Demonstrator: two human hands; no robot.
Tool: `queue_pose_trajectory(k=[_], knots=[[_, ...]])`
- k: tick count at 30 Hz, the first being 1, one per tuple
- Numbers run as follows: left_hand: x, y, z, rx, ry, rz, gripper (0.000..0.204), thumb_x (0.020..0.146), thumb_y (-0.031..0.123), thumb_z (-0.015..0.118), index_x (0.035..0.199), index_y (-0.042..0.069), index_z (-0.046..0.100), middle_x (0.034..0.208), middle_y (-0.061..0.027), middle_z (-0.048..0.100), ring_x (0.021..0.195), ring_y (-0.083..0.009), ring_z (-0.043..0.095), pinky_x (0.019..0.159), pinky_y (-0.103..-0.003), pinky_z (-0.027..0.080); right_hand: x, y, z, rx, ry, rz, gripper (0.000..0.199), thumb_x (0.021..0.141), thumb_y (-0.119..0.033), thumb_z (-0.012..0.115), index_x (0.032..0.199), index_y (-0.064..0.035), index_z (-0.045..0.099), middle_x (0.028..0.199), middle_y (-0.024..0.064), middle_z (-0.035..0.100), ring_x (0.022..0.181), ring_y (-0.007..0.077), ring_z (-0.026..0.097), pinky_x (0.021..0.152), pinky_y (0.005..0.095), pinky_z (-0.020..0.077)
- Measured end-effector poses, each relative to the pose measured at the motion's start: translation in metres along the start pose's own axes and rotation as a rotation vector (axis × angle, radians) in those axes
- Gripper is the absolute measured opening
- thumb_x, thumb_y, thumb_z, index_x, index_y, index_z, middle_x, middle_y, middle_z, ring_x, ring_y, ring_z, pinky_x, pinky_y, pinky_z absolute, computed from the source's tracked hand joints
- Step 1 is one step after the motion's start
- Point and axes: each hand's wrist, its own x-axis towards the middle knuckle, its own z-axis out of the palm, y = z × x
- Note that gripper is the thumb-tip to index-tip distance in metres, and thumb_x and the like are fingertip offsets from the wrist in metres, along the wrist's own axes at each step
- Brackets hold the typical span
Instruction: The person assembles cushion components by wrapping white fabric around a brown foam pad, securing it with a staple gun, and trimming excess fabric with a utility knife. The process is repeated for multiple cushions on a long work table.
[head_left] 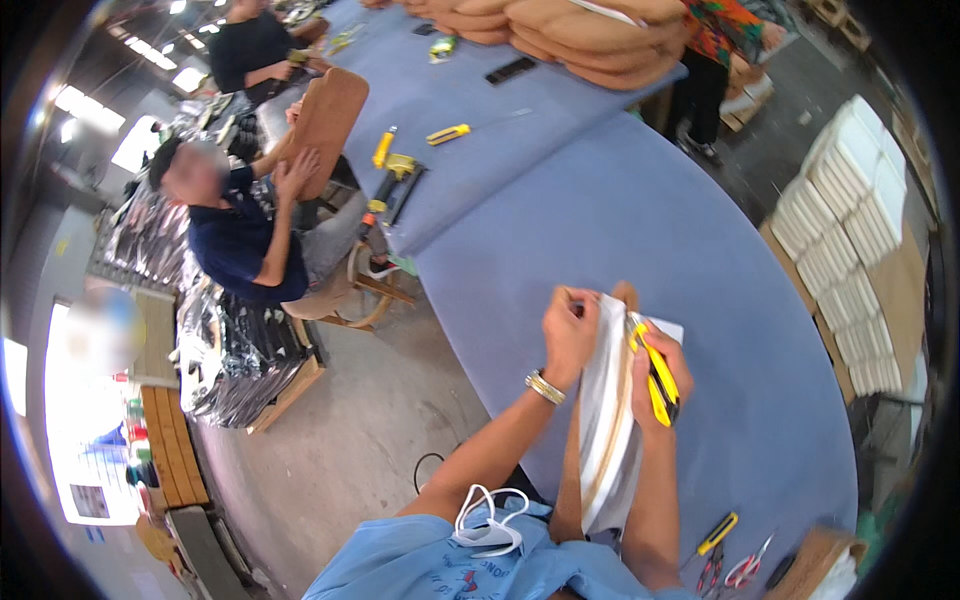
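Note:
A long padded panel with a white face [605, 430] and a brown edge stands on its side between my forearms, its lower end against my body. My left hand [568, 332] is closed in a pinch at the top of the white covering; the fingertips are partly hidden. On the other side, my right hand [668, 372] grips a yellow and black utility knife [655, 378], its tip at the panel's upper edge. A flat white piece [668, 328] shows behind the right hand.
A blue-covered table [620, 210] carries a yellow nail gun [396, 178], yellow-handled tools [448, 134], a phone [511, 70] and stacked brown cushions [590, 35]. Scissors [748, 568] and another yellow knife [717, 533] lie near right. A seated co-worker [240, 220] holds a brown panel [332, 125].

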Motion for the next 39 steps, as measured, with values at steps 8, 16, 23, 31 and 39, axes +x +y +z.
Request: queue_pose_trajectory(k=[8, 16, 23, 31, 39], knots=[[-0.012, 0.013, 0.008, 0.128, -0.185, 0.153, 0.030, 0.098, 0.005, 0.067, 0.128, 0.002, 0.071, 0.095, -0.0075, 0.068, 0.088, -0.0143, 0.064, 0.075, -0.028, 0.053, 0.007, -0.003, -0.008, -0.074, 0.013, 0.034, 0.020, 0.089, -0.003, 0.073, 0.108, -0.0019, 0.068, 0.121, 0.0184, 0.074, 0.098, 0.0240, 0.076, 0.082, 0.0318, 0.0605], [-0.020, 0.010, 0.011, 0.158, -0.171, 0.224, 0.009, 0.095, 0.006, 0.074, 0.101, 0.000, 0.071, 0.100, -0.0094, 0.067, 0.088, -0.0175, 0.065, 0.074, -0.029, 0.053, 0.015, -0.006, -0.011, 0.030, 0.083, 0.053, 0.018, 0.094, -0.004, 0.069, 0.109, 0.0041, 0.069, 0.124, 0.0229, 0.072, 0.106, 0.0259, 0.074, 0.092, 0.0342, 0.0594], [-0.032, 0.014, 0.013, 0.225, -0.114, 0.407, 0.009, 0.093, 0.000, 0.074, 0.097, 0.002, 0.067, 0.110, -0.0113, 0.072, 0.086, -0.0151, 0.069, 0.065, -0.026, 0.055, 0.024, 0.007, -0.006, 0.041, 0.037, 0.004, 0.024, 0.087, 0.001, 0.074, 0.111, 0.0021, 0.070, 0.121, 0.0218, 0.073, 0.105, 0.0267, 0.076, 0.088, 0.0320, 0.0611], [-0.031, 0.009, 0.014, 0.161, -0.130, 0.296, 0.006, 0.097, 0.001, 0.070, 0.098, -0.001, 0.065, 0.121, -0.0185, 0.075, 0.085, -0.0147, 0.073, 0.068, -0.028, 0.056, 0.028, 0.006, -0.007, -0.049, -0.054, -0.003, 0.021, 0.091, 0.000, 0.070, 0.112, 0.0048, 0.070, 0.123, 0.0242, 0.072, 0.107, 0.0277, 0.074, 0.092, 0.0330, 0.0594], [-0.032, 0.015, 0.014, 0.187, -0.134, 0.239, 0.007, 0.096, 0.003, 0.072, 0.098, 0.000, 0.065, 0.120, -0.0188, 0.076, 0.090, -0.0152, 0.075, 0.071, -0.029, 0.058, 0.026, 0.004, -0.003, -0.088, -0.030, -0.040, 0.021, 0.090, 0.003, 0.070, 0.111, 0.0045, 0.070, 0.123, 0.0237, 0.072, 0.107, 0.0271, 0.075, 0.091, 0.0328, 0.0597]])
